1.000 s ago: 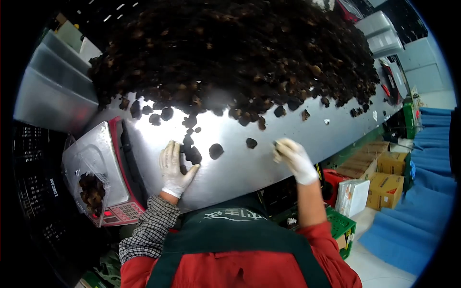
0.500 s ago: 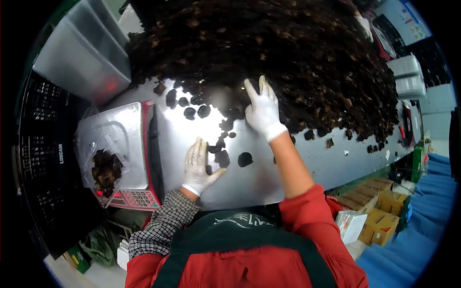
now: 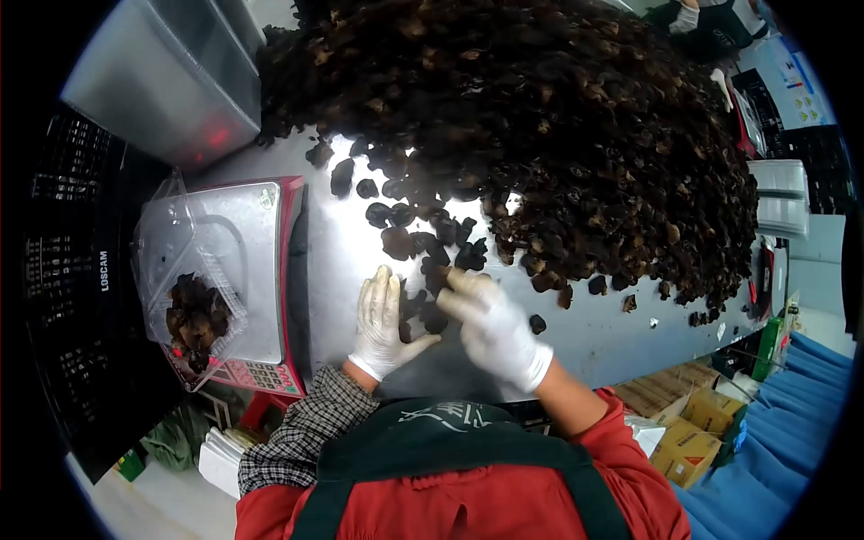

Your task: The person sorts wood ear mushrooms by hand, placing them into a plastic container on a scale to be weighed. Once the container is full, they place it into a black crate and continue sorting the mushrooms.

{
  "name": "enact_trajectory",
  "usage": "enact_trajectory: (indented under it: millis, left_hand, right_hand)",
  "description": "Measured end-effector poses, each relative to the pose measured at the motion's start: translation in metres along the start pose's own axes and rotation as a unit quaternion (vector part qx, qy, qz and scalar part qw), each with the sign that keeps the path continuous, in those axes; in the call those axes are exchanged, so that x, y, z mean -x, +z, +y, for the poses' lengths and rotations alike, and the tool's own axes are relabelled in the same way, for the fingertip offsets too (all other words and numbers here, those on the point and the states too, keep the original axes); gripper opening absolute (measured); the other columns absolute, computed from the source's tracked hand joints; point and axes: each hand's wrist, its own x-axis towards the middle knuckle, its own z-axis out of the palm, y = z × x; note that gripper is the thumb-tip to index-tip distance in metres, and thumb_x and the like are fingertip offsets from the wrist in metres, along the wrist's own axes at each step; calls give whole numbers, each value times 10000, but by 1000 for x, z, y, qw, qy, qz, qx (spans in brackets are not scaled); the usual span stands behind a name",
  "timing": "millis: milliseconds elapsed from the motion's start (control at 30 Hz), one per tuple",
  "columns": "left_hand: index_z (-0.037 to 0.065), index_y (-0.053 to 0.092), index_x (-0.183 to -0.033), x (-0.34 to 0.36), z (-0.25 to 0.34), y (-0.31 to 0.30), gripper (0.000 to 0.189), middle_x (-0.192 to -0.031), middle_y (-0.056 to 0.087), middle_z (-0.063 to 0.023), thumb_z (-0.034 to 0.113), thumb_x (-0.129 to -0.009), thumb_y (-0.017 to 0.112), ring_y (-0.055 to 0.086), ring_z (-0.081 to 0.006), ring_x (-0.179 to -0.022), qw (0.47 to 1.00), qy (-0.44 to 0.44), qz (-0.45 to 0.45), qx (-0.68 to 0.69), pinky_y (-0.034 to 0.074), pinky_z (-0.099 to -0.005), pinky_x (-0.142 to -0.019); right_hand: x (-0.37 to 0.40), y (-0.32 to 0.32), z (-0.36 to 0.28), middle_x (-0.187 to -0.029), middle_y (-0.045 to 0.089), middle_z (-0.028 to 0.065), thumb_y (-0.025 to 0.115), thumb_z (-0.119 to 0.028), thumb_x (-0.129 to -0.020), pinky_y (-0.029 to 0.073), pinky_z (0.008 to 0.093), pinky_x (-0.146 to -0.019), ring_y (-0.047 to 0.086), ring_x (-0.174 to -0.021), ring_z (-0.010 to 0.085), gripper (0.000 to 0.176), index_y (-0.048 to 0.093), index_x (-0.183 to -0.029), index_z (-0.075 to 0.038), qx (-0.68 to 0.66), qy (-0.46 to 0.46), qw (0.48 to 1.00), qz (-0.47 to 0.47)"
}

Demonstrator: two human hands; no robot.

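My left hand point(image 3: 384, 328), in a white glove, rests on the metal table point(image 3: 337, 306) with its fingers stretched and thumb out, beside a few dark mushroom-like pieces point(image 3: 430, 317). My right hand point(image 3: 490, 328), also gloved and blurred by motion, has its fingers spread over the near edge of those pieces. Nothing shows in either hand. Beyond them more loose dark pieces point(image 3: 398, 241) lead up to a large dark heap point(image 3: 558, 117). On the scale point(image 3: 238, 225) at the left sits an open clear plastic box point(image 3: 229, 288) holding brown pieces point(image 3: 195, 317).
Stacked clear containers point(image 3: 171, 81) stand at the upper left, by a black crate point(image 3: 81, 270). White trays point(image 3: 778, 193) and another scale point(image 3: 765, 279) are at the right. A co-worker's gloved hand point(image 3: 686, 16) shows at the top right. Cardboard boxes point(image 3: 688, 450) lie below right.
My right hand has come back from the heap toward me, and more dark pieces now lie in front of my hands. My left hand has stayed nearly in place. The view has shifted slightly.
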Motion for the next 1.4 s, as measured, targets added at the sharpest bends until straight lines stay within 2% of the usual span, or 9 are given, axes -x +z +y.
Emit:
enact_trajectory:
  millis: [133, 200, 400, 600, 733, 867, 1100, 1233, 1400]
  left_hand:
    - [-18, 162, -1481, 0, -1, 0, 1197, -1490, 235, -290, 472, -628, 843, 246, -423, -1398, 1000, -7, 3, -1, 205, -549, -1135]
    - [-20, 162, -1481, 1, 0, -1, 1198, -1488, 232, -298, 473, -628, 842, 246, -427, -1397, 1000, -15, -1, 1, 209, -551, -1132]
    - [-17, 171, -1480, 7, -5, 4, 1157, -1491, 217, -297, 436, -650, 838, 222, -450, -1402, 999, -7, 27, 22, 184, -593, -1131]
    - [-1, 180, -1479, 2, 0, 1, 1187, -1482, 227, -298, 463, -617, 850, 249, -441, -1382, 999, -15, 34, 11, 187, -607, -1121]
    - [-13, 147, -1487, 1, -1, 0, 1242, -1507, 183, -307, 439, -590, 877, 221, -459, -1397, 999, -12, 33, 6, 180, -579, -1132]
    - [2, 144, -1492, 3, -2, 4, 1241, -1510, 179, -306, 442, -591, 875, 221, -458, -1396, 999, -12, 36, -1, 177, -576, -1134]
    - [11, 161, -1493, 1, -2, 3, 1224, -1504, 192, -298, 464, -595, 859, 223, -447, -1397, 999, -5, 33, -3, 189, -570, -1128]
    - [13, 172, -1491, 2, -2, 3, 1221, -1501, 202, -299, 474, -590, 857, 234, -442, -1394, 999, 6, 34, -5, 199, -562, -1125]
    - [4, 164, -1488, 1, 0, 1, 1236, -1502, 197, -307, 484, -583, 856, 247, -453, -1380, 999, 11, 32, -21, 209, -556, -1122]
  right_hand:
    - [-76, -4, 42, -1107, 610, 161, 540, 43, -741, 530, 402, -794, 584, -1000, 335, 419, 611, -1144, -47, 64, -3, 996, 70]
    - [-96, 18, 52, -1115, 611, 201, 523, 62, -739, 501, 415, -863, 585, -1002, 374, 425, 607, -1144, -35, 120, -8, 989, 88]
    - [-25, 29, -10, -1188, 551, 136, 565, -9, -714, 409, 439, -948, 523, -1119, 319, 428, 606, -1138, -53, 45, -77, 989, -121]
    - [-71, -17, 20, -1040, 646, 127, 550, 88, -683, 519, 414, -829, 621, -948, 305, 385, 648, -1021, -68, 42, -11, 999, -11]
    - [-147, -17, 74, -1267, 547, 186, 539, 7, -726, 460, 446, -940, 514, -1151, 342, 478, 598, -1191, -83, 200, -64, 964, 165]
    - [-160, 11, 92, -1475, 329, 247, 520, -4, -734, 221, 544, -1134, 265, -1397, 392, 617, 506, -1341, -115, 338, 8, 941, 34]
    - [5, -11, 28, -1342, 487, 246, 568, 24, -698, 395, 491, -1031, 469, -1239, 397, 469, 605, -1162, -38, 147, -35, 987, -60]
    - [17, -21, 32, -1166, 608, 218, 614, 82, -684, 514, 412, -863, 596, -1019, 361, 383, 651, -1051, -21, 94, -4, 990, 103]
    - [-57, 7, 65, -1329, 478, 258, 634, -293, -843, 357, 503, -1026, 439, -1231, 401, 546, 500, -1304, -32, 228, 23, 961, 153]
